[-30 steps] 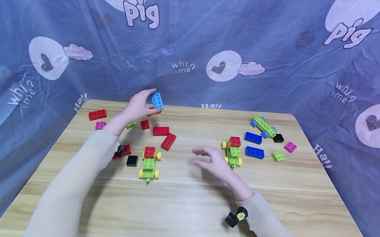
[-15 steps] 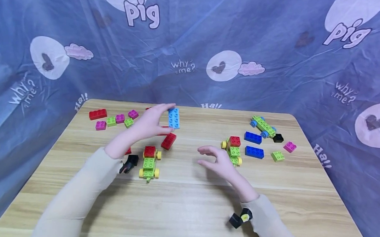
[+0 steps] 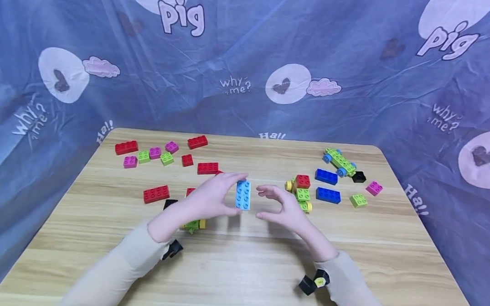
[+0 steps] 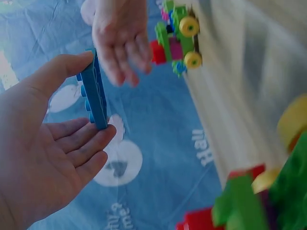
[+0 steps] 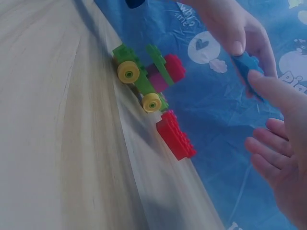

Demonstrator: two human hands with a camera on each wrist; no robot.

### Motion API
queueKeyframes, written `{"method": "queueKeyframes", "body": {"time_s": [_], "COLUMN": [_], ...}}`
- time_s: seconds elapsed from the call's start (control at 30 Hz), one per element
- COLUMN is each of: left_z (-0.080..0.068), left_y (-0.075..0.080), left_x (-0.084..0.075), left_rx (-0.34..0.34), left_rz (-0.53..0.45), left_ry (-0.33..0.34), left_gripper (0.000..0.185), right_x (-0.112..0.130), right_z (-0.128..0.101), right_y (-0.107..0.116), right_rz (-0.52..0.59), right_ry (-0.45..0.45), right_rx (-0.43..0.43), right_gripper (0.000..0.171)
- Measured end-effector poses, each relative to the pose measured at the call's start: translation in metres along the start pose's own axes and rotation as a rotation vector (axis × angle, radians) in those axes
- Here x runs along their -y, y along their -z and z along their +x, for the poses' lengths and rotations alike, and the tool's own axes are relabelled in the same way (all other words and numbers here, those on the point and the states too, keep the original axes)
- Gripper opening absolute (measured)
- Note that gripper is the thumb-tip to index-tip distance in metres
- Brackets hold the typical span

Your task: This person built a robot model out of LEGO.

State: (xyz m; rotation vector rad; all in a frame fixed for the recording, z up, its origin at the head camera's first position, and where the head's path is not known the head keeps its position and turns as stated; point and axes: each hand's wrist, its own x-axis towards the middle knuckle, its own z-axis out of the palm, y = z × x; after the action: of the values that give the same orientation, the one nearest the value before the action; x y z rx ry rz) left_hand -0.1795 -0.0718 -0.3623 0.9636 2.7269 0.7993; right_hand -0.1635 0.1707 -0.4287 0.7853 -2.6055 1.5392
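Observation:
My left hand pinches a light blue brick by its two ends, thumb at one end and fingertips at the other, above the middle of the table. The brick's studs face the head camera, and in the left wrist view the brick appears edge-on. Just to its right is my right hand, empty, thumb and fingers apart and loosely curved. Partly behind the left hand stands a green car with yellow wheels. A similar car with a red brick on top stands beyond the right hand, partly covered by it.
Loose red bricks, pink ones and lime ones lie at the back left of the table. On the right are blue bricks, a green car base with blue wheels and a black brick.
My left hand has carried the light blue brick from the back left toward the right and nearer, up beside the right hand. My right hand has shifted slightly right.

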Motion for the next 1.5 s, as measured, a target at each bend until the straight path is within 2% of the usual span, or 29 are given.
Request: {"method": "queueKeyframes", "body": {"time_s": [0.2,0.43,0.67,0.93,1.3,1.4,1.5], "left_z": [0.0,-0.002,-0.005,-0.007,-0.006,-0.007,-0.007], "left_y": [-0.02,-0.033,-0.039,-0.046,-0.052,-0.05,-0.048], "left_x": [-0.004,-0.004,-0.005,-0.005,0.003,0.004,0.005], "left_rx": [0.006,0.01,0.011,0.03,0.051,0.052,0.059], "left_rz": [-0.038,-0.08,-0.083,-0.106,-0.154,-0.146,-0.125], "left_ry": [0.015,0.033,0.046,0.045,0.009,0.017,0.031], "left_gripper": [0.085,0.083,0.085,0.087,0.095,0.089,0.075], "right_x": [0.004,0.005,0.003,0.004,0.001,-0.001,-0.002], "right_z": [-0.004,-0.005,-0.006,-0.008,-0.011,-0.011,-0.011], "right_y": [0.001,0.0,-0.003,-0.005,0.0,0.003,0.005], "right_rz": [0.018,-0.035,-0.079,-0.074,-0.096,-0.072,-0.046], "right_ry": [0.029,0.022,0.023,0.013,0.007,0.027,0.03], "right_rx": [0.054,0.07,0.092,0.124,0.178,0.204,0.244], "right_gripper": [0.069,0.068,0.069,0.068,0.066,0.065,0.065]}}
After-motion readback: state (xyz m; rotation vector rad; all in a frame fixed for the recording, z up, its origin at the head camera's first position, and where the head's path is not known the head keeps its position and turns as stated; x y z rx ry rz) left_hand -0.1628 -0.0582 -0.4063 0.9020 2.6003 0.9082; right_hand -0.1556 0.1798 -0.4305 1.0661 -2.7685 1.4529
